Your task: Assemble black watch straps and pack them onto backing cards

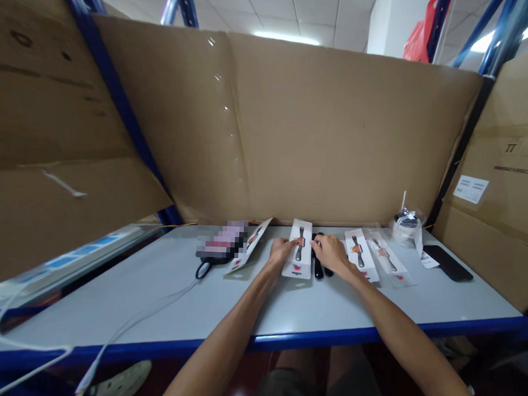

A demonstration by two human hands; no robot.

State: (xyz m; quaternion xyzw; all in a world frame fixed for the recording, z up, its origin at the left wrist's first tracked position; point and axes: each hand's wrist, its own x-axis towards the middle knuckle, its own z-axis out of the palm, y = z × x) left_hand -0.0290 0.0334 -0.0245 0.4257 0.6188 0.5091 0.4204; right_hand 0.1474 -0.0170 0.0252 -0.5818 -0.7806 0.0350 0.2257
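A white blister card (300,264) with a picture of a dark spokeshave-like tool stands slightly tilted in the middle of the table. My left hand (281,250) is closed on its left edge, the thumb over the front. My right hand (330,251) has its fingers bent together at the card's right edge, and the fingertips seem to pinch it. Below and behind the right hand lie black tool handles (318,269), partly hidden by it. Right of that hand lies another printed card (361,262), with a clear plastic-covered card (391,259) beside it.
Left of my hands a further card (251,248) leans near a dark, partly blurred device (220,246) with a cable. A black phone (448,263) and a plastic-wrapped cup (406,227) are at the right. Cardboard walls (336,137) surround the blue-edged table (154,310).
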